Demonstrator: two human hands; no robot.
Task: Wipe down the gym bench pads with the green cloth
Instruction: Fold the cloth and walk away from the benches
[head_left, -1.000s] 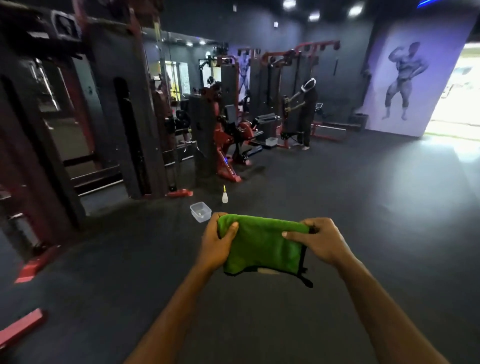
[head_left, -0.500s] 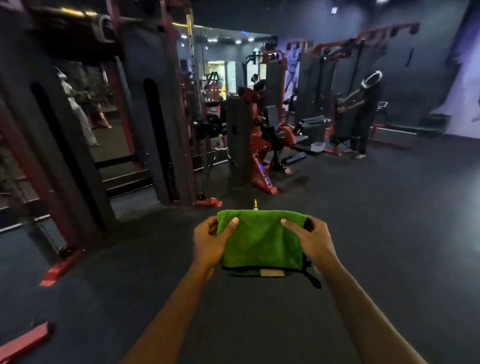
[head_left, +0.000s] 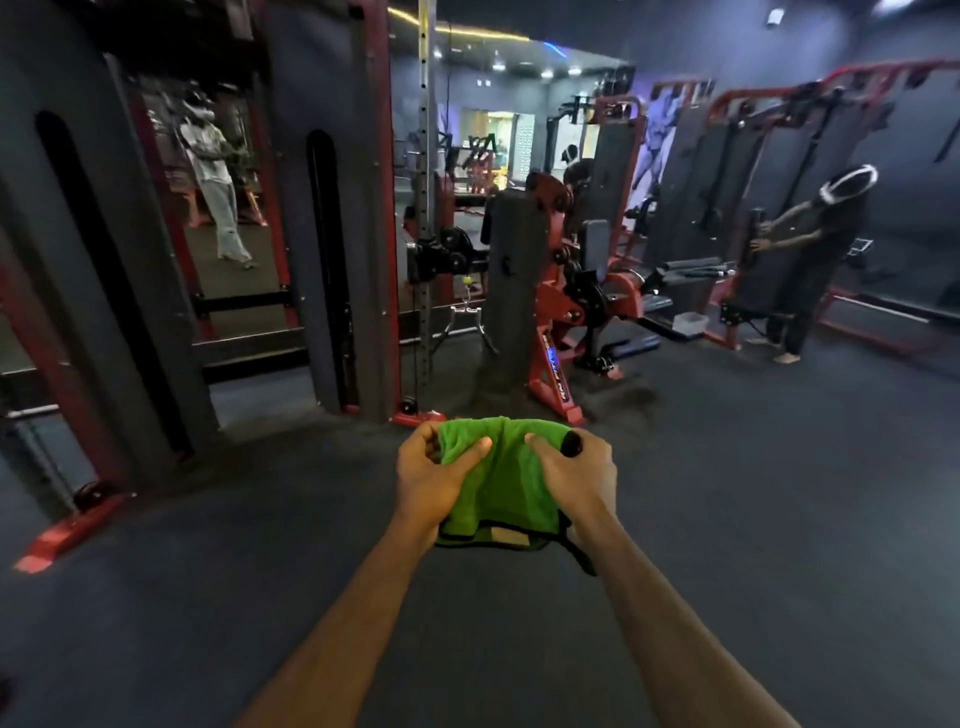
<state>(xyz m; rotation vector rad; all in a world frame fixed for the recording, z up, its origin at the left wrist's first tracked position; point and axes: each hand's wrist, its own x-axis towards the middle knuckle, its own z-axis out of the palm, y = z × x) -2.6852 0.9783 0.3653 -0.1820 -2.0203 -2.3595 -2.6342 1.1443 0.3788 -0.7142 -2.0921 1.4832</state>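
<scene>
- Both hands grip the green cloth (head_left: 501, 480) at chest height, the left hand (head_left: 434, 480) bunching one side, the right hand (head_left: 574, 475) the other.
- No pad is touched yet; this looks like the carrying step.
- Next move: reach a padded seat, probably on the red machine (head_left: 571, 301) ahead.

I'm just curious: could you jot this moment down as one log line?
stage: carrying, no wiping yet | left hand: grips green cloth | right hand: grips cloth | cloth: bunched, above floor | red machine: ahead
</scene>
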